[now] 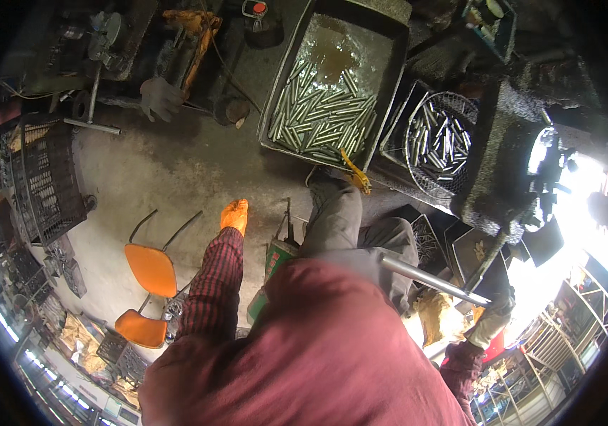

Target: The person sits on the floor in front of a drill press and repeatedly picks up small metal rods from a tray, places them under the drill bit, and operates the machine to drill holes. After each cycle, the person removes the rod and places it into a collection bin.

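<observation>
My left hand point(234, 216), in an orange glove, hangs over the floor left of my legs. Its fingers look curled together, and nothing shows in them. Far to the right, my right hand point(494, 319) wears a pale grey glove. It is closed at the outer end of a smooth metal bar handle point(431, 276), though the fingers are partly hidden. A thinner rod point(487, 263) runs from this handle up to the dark machine point(495, 163). Beside the machine, a round wire basket point(417, 177) holds many short metal pins point(440, 145).
Ahead stands a deep metal tray point(265, 138) with metal pins point(325, 117) in murky liquid. A yellow-handled tool point(355, 174) lies over its near edge. To the left are an orange chair point(151, 270), a black crate point(42, 177) and a grey glove point(160, 98). A green container point(275, 266) is near my legs.
</observation>
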Demonstrator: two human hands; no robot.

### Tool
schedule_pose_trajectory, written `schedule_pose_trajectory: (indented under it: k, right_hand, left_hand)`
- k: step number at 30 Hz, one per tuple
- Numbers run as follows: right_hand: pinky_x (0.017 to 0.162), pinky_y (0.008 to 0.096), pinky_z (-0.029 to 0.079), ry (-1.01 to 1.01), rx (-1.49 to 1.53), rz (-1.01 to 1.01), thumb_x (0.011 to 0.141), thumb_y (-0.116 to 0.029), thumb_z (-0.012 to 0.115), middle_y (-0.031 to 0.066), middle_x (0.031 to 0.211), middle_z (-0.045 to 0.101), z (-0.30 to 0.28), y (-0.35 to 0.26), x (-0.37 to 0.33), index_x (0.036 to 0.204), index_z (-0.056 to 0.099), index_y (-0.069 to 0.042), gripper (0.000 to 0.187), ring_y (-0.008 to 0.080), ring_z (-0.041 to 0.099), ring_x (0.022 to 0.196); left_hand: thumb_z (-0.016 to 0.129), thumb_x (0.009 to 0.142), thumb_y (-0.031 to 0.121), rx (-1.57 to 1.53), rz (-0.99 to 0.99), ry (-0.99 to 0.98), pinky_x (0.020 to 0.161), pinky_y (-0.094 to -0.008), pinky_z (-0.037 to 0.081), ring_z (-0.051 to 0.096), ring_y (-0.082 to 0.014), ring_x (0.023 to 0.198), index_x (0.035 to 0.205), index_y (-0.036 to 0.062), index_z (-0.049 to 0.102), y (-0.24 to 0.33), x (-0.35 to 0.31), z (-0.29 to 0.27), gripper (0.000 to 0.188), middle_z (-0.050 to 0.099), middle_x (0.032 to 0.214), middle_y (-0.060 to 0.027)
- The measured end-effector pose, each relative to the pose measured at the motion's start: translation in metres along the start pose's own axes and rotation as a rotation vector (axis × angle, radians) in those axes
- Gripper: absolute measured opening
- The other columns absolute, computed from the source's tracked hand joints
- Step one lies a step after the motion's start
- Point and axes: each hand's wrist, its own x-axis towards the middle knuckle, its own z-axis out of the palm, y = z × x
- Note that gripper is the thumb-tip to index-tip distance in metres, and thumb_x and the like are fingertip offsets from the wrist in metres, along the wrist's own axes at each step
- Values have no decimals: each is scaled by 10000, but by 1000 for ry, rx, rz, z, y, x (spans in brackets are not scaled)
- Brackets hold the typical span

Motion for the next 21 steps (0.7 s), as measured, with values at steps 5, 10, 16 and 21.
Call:
schedule_pose_trajectory:
  k: [5, 10, 16, 21]
  right_hand:
    - [784, 357, 575, -10, -202, 27, 1106, -171, 573, 116, 905, 734, 1, -44, 1, 1213, 703, 32, 264, 220, 691, 805]
    - [883, 412, 559, -18, -277, 48, 1086, -155, 587, 167, 952, 748, 4, -64, 6, 991, 730, 25, 248, 303, 735, 948]
    - [906, 455, 522, 89, -234, 46, 1072, -211, 661, 156, 891, 698, 15, -47, 5, 934, 745, 22, 284, 358, 715, 987]
    - [960, 492, 545, 251, -294, -166, 1035, -301, 711, 206, 1029, 771, 25, -39, 13, 952, 780, -23, 298, 385, 728, 1012]
  left_hand:
    - [625, 1048, 419, 73, -5, -41, 980, -426, 536, 730, -343, 1140, 1227, -17, 737, 22, -21, -6, 485, 776, 1204, -212]
    - [644, 1036, 406, -10, 26, -51, 926, -419, 545, 740, -302, 1037, 1155, -13, 752, 37, -27, 2, 449, 786, 1098, -199]
    - [688, 1030, 370, -73, 265, -221, 879, -386, 541, 675, -193, 918, 1133, -25, 753, 77, -2, 25, 413, 778, 1011, -129]
    - [708, 1038, 213, -84, 420, -153, 878, -308, 540, 681, -152, 956, 1180, -34, 739, 129, -26, 14, 286, 754, 1033, -50]
